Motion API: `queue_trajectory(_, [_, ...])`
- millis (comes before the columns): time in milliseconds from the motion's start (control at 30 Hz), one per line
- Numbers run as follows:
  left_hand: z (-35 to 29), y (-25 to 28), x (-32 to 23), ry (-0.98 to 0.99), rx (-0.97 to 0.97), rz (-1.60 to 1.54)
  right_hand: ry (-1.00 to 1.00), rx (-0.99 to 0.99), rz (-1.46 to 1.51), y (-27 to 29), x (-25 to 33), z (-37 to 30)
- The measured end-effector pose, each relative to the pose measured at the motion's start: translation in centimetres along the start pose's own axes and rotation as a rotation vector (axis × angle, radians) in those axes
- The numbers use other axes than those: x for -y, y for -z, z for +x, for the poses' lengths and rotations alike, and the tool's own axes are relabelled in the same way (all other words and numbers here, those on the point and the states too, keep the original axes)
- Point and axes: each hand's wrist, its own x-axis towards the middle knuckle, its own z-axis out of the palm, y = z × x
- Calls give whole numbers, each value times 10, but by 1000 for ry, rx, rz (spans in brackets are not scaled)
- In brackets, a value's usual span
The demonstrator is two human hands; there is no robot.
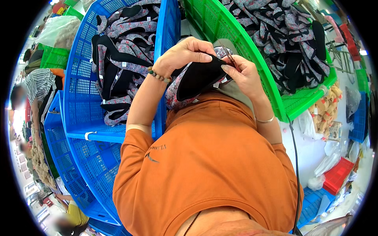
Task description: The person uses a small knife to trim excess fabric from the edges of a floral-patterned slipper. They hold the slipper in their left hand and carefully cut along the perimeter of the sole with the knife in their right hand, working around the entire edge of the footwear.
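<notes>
A floral fabric slipper with a black sole (pixel 197 80) is in front of my chest, its black side turned up. My left hand (pixel 185 56) pinches the far edge of it between thumb and fingers. In my right hand (pixel 247 75) is a pair of small scissors (pixel 227 54), their blades pointing away from me. The right thumb and fingertips are close to the slipper's black edge, by the left fingertips. A small white tag (pixel 216 84) shows at the slipper's side. My fingers hide part of the scissors' handles.
To the left stands a blue basket (pixel 158 29) with a pile of similar slippers (pixel 130 55). A green basket (pixel 252 47) with more slippers (pixel 291 43) is at the right. More blue baskets (pixel 94 157) lie at lower left. A black cable (pixel 296 165) hangs by my right side.
</notes>
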Motion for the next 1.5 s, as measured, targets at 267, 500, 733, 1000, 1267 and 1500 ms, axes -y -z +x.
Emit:
queue_trajectory(267, [-4, -1, 32, 166, -194, -216, -44, -124, -104, -18, -17, 1])
queue_trajectory(500, [-9, -3, 43, 211, -261, -209, 149, -131, -657, -12, -5, -3])
queue_trajectory(733, [-6, -5, 41, 253, -242, -183, 453, -76, -1122, 26, 15, 0])
queue_trajectory(1000, [-4, -6, 44, 233, -233, -67, 501, 52, -1158, 26, 19, 10])
queue_trajectory(1267, [-4, -6, 44, 214, -238, -84, 489, 44, -1155, 29, 16, 8])
queue_trajectory(1500, [-4, -7, 41, 211, -222, -116, 434, 31, -1092, 30, 11, 5])
